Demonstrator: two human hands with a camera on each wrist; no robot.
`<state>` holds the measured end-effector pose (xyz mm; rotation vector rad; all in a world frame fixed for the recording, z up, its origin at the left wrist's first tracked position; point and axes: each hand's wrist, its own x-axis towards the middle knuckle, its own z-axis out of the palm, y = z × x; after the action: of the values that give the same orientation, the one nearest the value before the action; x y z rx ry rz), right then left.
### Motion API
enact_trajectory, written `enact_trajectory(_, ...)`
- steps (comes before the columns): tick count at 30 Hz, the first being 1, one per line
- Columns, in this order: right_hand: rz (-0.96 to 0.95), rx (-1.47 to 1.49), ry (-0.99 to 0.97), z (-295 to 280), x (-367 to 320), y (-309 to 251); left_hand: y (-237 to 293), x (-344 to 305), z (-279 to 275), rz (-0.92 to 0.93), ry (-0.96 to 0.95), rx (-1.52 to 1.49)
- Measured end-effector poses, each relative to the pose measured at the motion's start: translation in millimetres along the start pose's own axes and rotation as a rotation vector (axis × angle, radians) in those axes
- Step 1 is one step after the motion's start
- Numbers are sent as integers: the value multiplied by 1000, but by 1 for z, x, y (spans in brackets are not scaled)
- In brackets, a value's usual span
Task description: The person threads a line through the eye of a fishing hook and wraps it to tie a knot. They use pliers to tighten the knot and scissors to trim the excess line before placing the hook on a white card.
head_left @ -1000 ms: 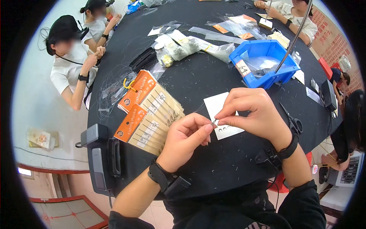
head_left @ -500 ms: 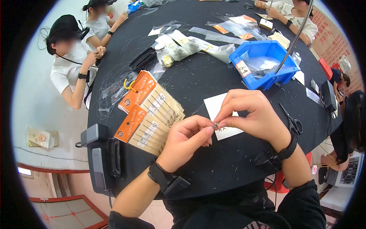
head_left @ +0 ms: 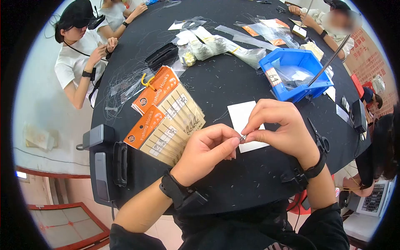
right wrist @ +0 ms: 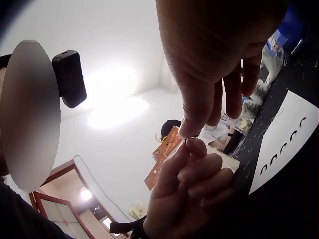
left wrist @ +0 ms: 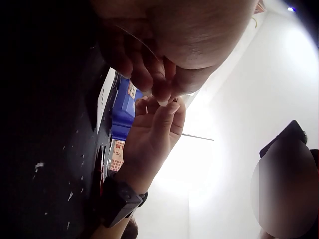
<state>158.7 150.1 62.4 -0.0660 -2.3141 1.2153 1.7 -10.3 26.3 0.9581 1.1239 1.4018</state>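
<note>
My left hand and right hand meet fingertip to fingertip over the table. Between them, thumbs and forefingers pinch a tiny dark fishing hook, mostly covered by the fingertips. A thin pale fishing line crosses under the left palm in the left wrist view. Just beyond the hands lies a white card, partly behind the right hand. Several dark hooks sit in a row on that card in the right wrist view. Left of my left hand are orange-topped fishing hook packs with hooks on them.
A blue bin with plastic bags stands beyond my right hand, a metal rod slanting across it. Scissors lie right of that hand. A jar, bagged bundles and tangled line lie farther back. Other people sit around the table.
Both hands stay together with the fingertips shifting slightly around the hook. The head view has tilted a little, so the table things sit at slightly different places.
</note>
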Motion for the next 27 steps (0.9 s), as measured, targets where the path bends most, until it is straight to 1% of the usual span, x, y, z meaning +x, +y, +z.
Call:
enact_trajectory(9,-13,-28,-2,-1,1,1,1,0,1,-26,7,-6)
enact_trajectory(12,-13,-30,12,-5,1,3,0,1,-6,-17,-31,0)
enact_trajectory(15,-33,-51,29,-8,1,4,-2,2,1,82,54,-107)
enact_trajectory(18,-28,-36,19,-8,0,5,-7,2,0,151,16,-105)
enact_trajectory(24,-14,-22,-21,-4,1,4,-4,0,0,109,12,-115)
enact_trajectory(27,-13,-29,-22,-3,1,3,-8,0,0,169,13,-184)
